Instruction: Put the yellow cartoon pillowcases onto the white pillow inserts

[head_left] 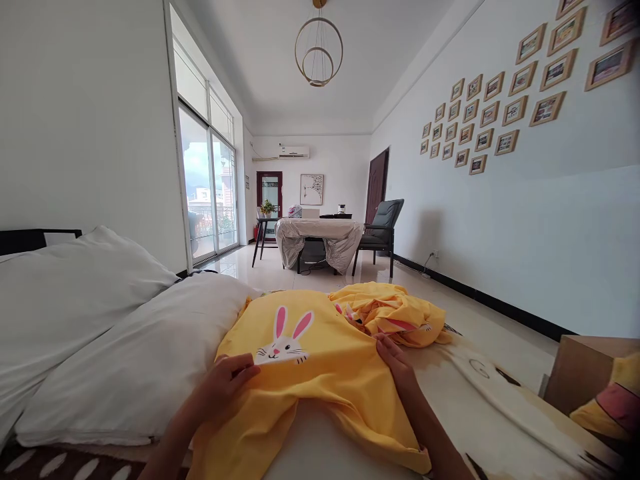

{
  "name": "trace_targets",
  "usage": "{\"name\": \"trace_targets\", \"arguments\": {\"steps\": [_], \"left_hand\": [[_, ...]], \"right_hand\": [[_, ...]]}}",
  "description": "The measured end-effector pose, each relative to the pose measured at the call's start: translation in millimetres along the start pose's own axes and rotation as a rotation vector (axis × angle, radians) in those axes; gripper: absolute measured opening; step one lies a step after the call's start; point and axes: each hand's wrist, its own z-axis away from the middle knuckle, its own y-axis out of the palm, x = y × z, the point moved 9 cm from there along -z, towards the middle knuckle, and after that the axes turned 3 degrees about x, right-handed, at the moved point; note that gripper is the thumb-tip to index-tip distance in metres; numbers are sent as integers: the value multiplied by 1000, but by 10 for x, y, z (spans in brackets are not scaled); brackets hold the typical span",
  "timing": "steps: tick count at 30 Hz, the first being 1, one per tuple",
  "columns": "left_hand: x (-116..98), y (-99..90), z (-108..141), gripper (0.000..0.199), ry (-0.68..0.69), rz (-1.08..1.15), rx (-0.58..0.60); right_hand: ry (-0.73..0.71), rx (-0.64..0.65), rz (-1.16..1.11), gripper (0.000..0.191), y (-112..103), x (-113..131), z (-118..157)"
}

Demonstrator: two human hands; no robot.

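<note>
A yellow garment with a white rabbit face and pink ears lies spread out in front of me. On its left side my left hand has fingers and thumb closed on the cloth, beside the rabbit's whiskers. At the upper right edge of the garment my right hand pinches the fabric between thumb and fingers. Two lower parts of the garment hang toward me with a gap between them. Just beyond my right hand a crumpled heap of yellow cloth lies on the pale surface.
White pillows lie at the left. A cardboard box and more yellow cloth are at the right edge. Farther back stand a covered table, a dark chair and a small stand with a plant.
</note>
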Motion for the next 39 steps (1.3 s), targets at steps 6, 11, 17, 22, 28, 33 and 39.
{"name": "trace_targets", "arguments": {"steps": [6, 11, 17, 22, 28, 33, 39], "left_hand": [[161, 155, 10, 42, -93, 77, 143], [326, 238, 43, 37, -176, 158, 209], [166, -92, 193, 45, -87, 175, 217], [201, -2, 178, 43, -141, 67, 292], [205, -94, 199, 45, -187, 70, 241], [123, 0, 214, 39, -150, 111, 337], [154, 78, 225, 45, -152, 51, 408]], "right_hand": [[172, 386, 428, 43, 107, -165, 126], [248, 551, 601, 47, 272, -204, 261], [198, 652, 508, 50, 284, -14, 317], [269, 681, 579, 54, 272, -145, 311], [292, 716, 562, 51, 275, -145, 339], [298, 733, 525, 50, 248, -149, 348], [318, 747, 556, 50, 223, -172, 351]]}}
